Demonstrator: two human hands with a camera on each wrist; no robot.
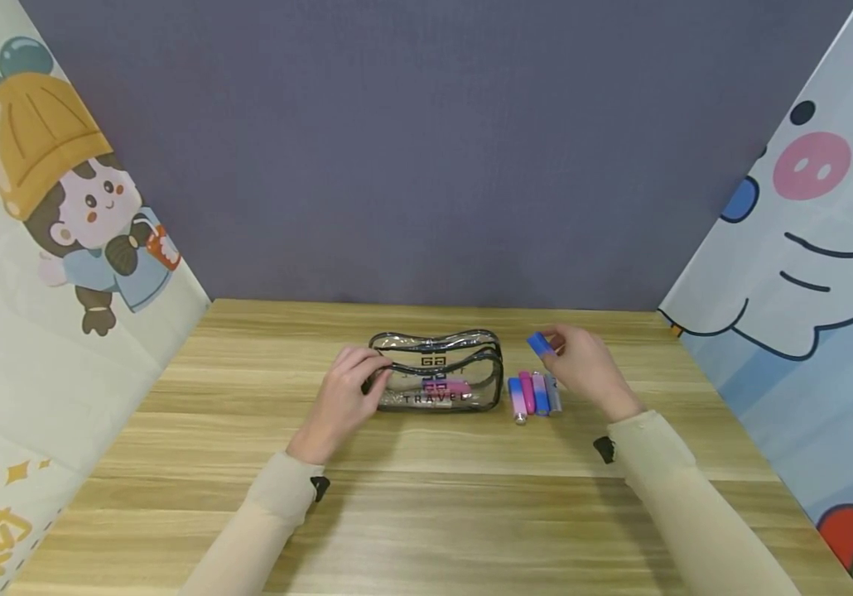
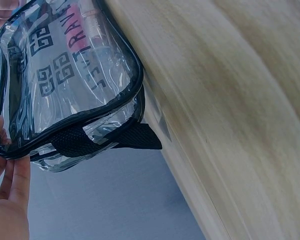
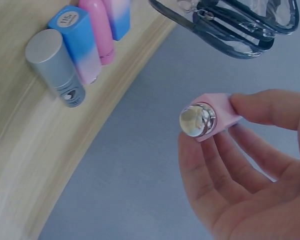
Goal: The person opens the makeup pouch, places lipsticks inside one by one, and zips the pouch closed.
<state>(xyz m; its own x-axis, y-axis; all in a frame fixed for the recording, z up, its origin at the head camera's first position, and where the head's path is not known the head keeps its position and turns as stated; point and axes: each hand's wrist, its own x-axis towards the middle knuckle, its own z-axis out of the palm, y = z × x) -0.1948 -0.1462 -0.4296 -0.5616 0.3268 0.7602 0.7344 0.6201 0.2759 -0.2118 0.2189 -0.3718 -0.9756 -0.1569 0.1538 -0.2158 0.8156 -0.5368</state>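
A clear travel pouch (image 1: 404,399) with black piping and "TRAVEL" lettering stands on the table. My left hand (image 1: 340,396) pinches its upper left corner between thumb and fingers. Through the plastic show a pink item (image 1: 456,386) and a pale tube (image 2: 92,22). To the right of the pouch, my right hand (image 1: 585,368) holds up a blue-and-pink lipstick tube (image 3: 217,112) with a shiny rounded end. Below that hand lie a pink-and-blue tube (image 1: 518,399), a magenta tube (image 1: 527,394), another blue-and-pink tube (image 1: 541,396) and a silver tube (image 3: 52,57), side by side.
The wood-grain table (image 1: 426,513) ends at a grey back wall (image 1: 426,165). Printed cartoon curtains flank it, one on the left (image 1: 24,348) and one on the right (image 1: 829,290). A black strap tab (image 2: 137,137) sticks out from the pouch's side.
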